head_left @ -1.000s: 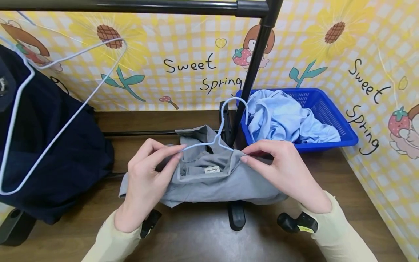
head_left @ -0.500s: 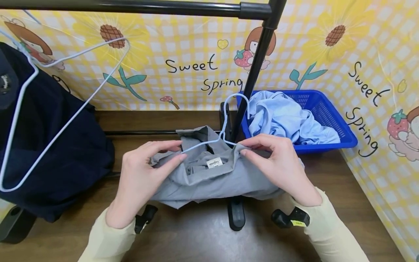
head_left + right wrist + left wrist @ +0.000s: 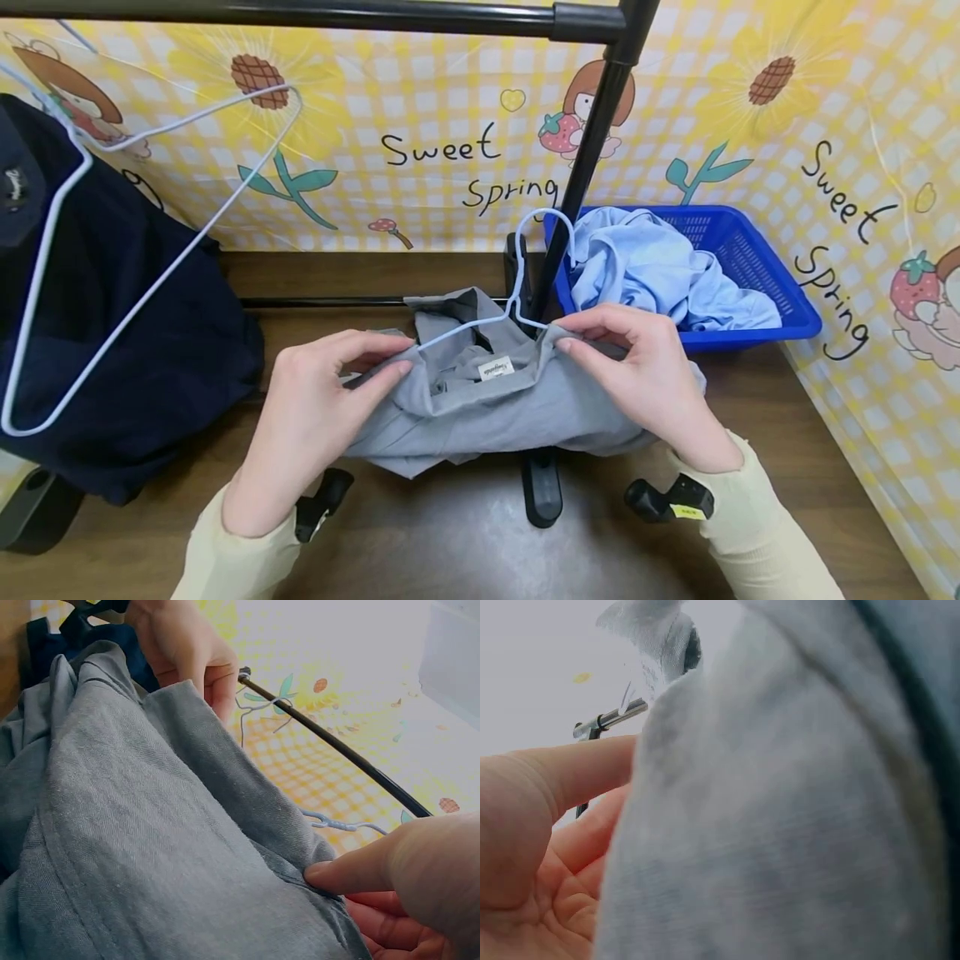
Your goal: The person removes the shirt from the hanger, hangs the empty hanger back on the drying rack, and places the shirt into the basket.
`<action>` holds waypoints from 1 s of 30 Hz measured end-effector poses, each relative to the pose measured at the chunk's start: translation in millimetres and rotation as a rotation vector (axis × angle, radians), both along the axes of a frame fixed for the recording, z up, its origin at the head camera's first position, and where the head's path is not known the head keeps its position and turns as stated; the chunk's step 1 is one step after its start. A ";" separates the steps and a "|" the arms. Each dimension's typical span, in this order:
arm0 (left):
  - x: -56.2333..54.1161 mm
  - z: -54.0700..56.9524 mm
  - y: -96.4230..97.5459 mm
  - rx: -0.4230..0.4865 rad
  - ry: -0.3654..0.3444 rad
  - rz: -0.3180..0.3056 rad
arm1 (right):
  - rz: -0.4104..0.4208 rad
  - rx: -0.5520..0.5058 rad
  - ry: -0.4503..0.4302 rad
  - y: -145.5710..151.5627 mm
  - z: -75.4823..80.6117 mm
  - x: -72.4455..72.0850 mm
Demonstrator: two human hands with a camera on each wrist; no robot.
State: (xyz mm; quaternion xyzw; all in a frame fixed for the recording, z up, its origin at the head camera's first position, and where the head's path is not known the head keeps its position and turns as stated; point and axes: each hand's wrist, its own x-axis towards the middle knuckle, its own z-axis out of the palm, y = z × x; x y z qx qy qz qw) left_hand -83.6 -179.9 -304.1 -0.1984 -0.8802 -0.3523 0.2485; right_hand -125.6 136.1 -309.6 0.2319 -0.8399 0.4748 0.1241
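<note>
A grey shirt point(image 3: 480, 429) with a white neck label point(image 3: 495, 368) hangs between my hands in the head view. Through its neck opening rises the hook of a pale blue hanger point(image 3: 520, 250); the hanger's lower part is hidden inside the cloth. My left hand point(image 3: 315, 408) pinches the left side of the collar, where the hanger's arm meets it. On the other side, my right hand point(image 3: 645, 383) pinches the collar edge between thumb and fingers. Blurred grey cloth point(image 3: 780, 802) fills most of the left wrist view. The right wrist view shows the right thumb point(image 3: 352, 870) pressing the shirt's edge.
A black clothes rack point(image 3: 592, 133) stands behind the shirt, its top bar point(image 3: 300, 15) crossing above. At left hang a dark navy garment point(image 3: 135, 333) and another pale blue hanger point(image 3: 180, 258). A blue basket point(image 3: 750, 242) holding light blue cloth point(image 3: 637, 258) sits at right.
The left hand has shifted slightly left; its fingers parted, then closed on the collar again. The hanger's hook and the collar have moved slightly up and right. The right hand keeps its pinch.
</note>
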 end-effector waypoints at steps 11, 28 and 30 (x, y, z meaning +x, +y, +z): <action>-4.3 -6.5 12.7 -0.019 0.032 -0.057 | 0.023 -0.056 -0.029 -10.7 1.0 -2.3; -9.3 -3.5 12.1 -0.006 0.042 -0.114 | -0.067 -0.088 0.000 -9.2 4.3 -8.3; -8.7 -2.4 8.4 -0.018 0.040 -0.097 | -0.090 -0.114 0.005 -4.0 5.9 -9.2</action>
